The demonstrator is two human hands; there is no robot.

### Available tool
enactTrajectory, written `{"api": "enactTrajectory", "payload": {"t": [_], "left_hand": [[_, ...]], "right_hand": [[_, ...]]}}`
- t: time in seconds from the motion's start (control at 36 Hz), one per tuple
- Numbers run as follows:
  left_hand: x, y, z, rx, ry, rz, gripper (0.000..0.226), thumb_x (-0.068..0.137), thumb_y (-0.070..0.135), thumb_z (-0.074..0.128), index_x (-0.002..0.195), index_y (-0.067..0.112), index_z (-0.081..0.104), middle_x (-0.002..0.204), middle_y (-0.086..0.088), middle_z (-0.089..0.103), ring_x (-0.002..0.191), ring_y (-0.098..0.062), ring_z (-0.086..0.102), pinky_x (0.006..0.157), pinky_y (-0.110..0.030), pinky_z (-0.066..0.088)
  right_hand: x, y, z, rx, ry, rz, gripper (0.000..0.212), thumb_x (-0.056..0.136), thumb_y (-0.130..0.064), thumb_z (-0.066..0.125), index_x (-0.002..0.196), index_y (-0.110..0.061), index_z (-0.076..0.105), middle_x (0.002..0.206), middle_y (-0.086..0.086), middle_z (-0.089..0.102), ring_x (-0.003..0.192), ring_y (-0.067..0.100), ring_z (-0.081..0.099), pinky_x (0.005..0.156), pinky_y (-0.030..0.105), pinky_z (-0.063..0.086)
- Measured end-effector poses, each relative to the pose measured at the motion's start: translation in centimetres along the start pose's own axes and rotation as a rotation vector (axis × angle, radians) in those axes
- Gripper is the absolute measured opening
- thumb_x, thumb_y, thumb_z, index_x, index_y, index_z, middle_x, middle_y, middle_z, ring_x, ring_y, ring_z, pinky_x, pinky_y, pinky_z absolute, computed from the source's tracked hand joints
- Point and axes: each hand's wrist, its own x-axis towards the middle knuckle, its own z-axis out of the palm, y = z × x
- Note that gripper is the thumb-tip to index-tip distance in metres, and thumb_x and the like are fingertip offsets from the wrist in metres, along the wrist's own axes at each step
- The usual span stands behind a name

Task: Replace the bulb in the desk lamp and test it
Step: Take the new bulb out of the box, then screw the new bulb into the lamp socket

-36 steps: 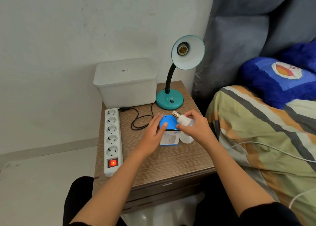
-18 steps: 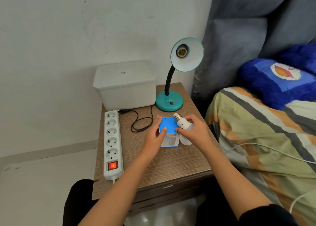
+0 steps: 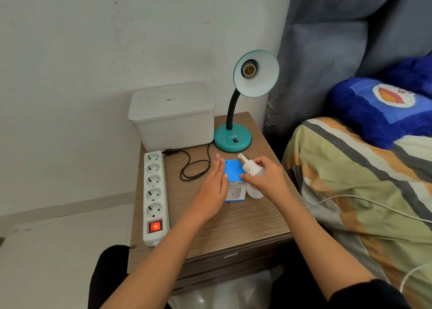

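Observation:
A teal desk lamp (image 3: 233, 140) stands at the back of the wooden nightstand (image 3: 233, 227), its shade (image 3: 259, 79) tilted toward me with an empty socket (image 3: 248, 70). My right hand (image 3: 266, 180) grips a white bulb (image 3: 248, 168) by its body, screw base pointing up and away, just above the table. A blue and white box (image 3: 233, 172) lies beside the bulb. My left hand (image 3: 214, 187) rests flat with fingers apart against the box's left side.
A white power strip (image 3: 154, 192) with a lit red switch lies along the left edge; the lamp's black cord (image 3: 194, 166) is plugged into it. A white lidded container (image 3: 171, 116) stands at the back. A bed with a striped blanket (image 3: 362, 180) is on the right.
My right hand with the bulb has shifted only slightly beside the box. My left hand stays flat at the box's left side. The view has tilted a little.

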Motion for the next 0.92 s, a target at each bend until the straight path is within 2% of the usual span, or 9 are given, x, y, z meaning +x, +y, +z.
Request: {"api": "enactTrajectory", "payload": {"t": [0.11, 0.31, 0.47, 0.56, 0.61, 0.72, 0.83, 0.92], "left_hand": [[-0.1, 0.3, -0.2, 0.011, -0.035, -0.005, 0.053, 0.102, 0.027, 0.025, 0.15, 0.013, 0.007, 0.158, 0.008, -0.006, 0.144, -0.003, 0.0, 0.112, -0.014, 0.005], [0.0, 1.2, -1.3, 0.068, -0.086, -0.034, 0.052, 0.102, 0.026, 0.026, 0.15, 0.011, 0.01, 0.159, 0.004, -0.004, 0.145, -0.006, 0.002, 0.109, -0.013, 0.006], [1.0, 1.8, -2.6, 0.13, -0.124, -0.086, 0.055, 0.099, 0.026, 0.039, 0.149, 0.013, 0.018, 0.159, 0.001, 0.006, 0.145, -0.01, 0.009, 0.113, -0.021, 0.01], [1.8, 2.5, -3.3, 0.125, -0.131, -0.097, 0.059, 0.096, 0.022, 0.047, 0.148, 0.012, 0.021, 0.159, 0.0, 0.007, 0.145, -0.012, 0.008, 0.115, -0.025, 0.011], [2.7, 3.2, -4.0, 0.086, -0.109, -0.099, 0.065, 0.094, 0.021, 0.051, 0.149, 0.013, 0.018, 0.159, 0.0, 0.006, 0.146, -0.013, 0.007, 0.117, -0.029, 0.012], [6.1, 5.6, -6.1, 0.065, -0.014, -0.041, 0.071, 0.094, 0.023, 0.053, 0.15, 0.012, 0.012, 0.159, -0.002, 0.006, 0.146, -0.014, 0.007, 0.116, -0.026, 0.008], [10.9, 7.9, -8.8, 0.06, 0.084, 0.038, 0.078, 0.092, 0.022, 0.057, 0.15, 0.012, 0.005, 0.159, -0.002, 0.0, 0.146, -0.013, 0.002, 0.114, -0.023, 0.005], [14.2, 8.8, -10.3, 0.079, 0.052, 0.099, 0.09, 0.087, 0.017, 0.063, 0.15, 0.015, -0.003, 0.159, 0.002, -0.006, 0.145, -0.01, -0.003, 0.11, -0.017, 0.002]], "right_hand": [[0.3, 0.0, 0.1, 0.017, -0.004, 0.017, 0.042, 0.068, -0.02, 0.08, 0.101, -0.014, 0.056, 0.103, 0.0, 0.056, 0.089, 0.013, 0.052, 0.056, 0.017, 0.035], [0.3, -0.2, 0.0, 0.003, -0.011, 0.032, 0.04, 0.069, -0.02, 0.08, 0.1, -0.015, 0.055, 0.1, -0.001, 0.055, 0.087, 0.014, 0.053, 0.055, 0.017, 0.037], [0.5, -0.6, -0.4, 0.047, 0.034, 0.052, 0.039, 0.075, -0.028, 0.074, 0.106, -0.012, 0.056, 0.101, -0.001, 0.055, 0.088, 0.013, 0.052, 0.057, 0.017, 0.038], [0.9, -1.2, -1.3, 0.105, 0.044, 0.046, 0.033, 0.078, -0.027, 0.071, 0.102, -0.016, 0.052, 0.103, 0.001, 0.054, 0.09, 0.014, 0.051, 0.066, 0.024, 0.041], [1.5, -2.0, -2.2, 0.127, 0.059, 0.032, 0.031, 0.08, -0.025, 0.07, 0.101, -0.017, 0.05, 0.104, 0.002, 0.052, 0.089, 0.014, 0.05, 0.07, 0.025, 0.042], [3.6, -4.2, -4.3, 0.164, 0.115, -0.001, 0.036, 0.082, -0.026, 0.066, 0.111, -0.011, 0.05, 0.106, 0.004, 0.051, 0.088, 0.016, 0.05, 0.06, 0.021, 0.04], [6.8, -7.2, -6.1, 0.229, 0.157, 0.001, 0.039, 0.082, -0.031, 0.065, 0.113, -0.012, 0.05, 0.109, 0.005, 0.052, 0.094, 0.018, 0.052, 0.07, 0.027, 0.042], [9.1, -9.5, -6.8, 0.332, 0.152, 0.038, 0.037, 0.083, -0.033, 0.064, 0.111, -0.012, 0.051, 0.11, 0.006, 0.053, 0.089, 0.016, 0.051, 0.058, 0.023, 0.038]]}}
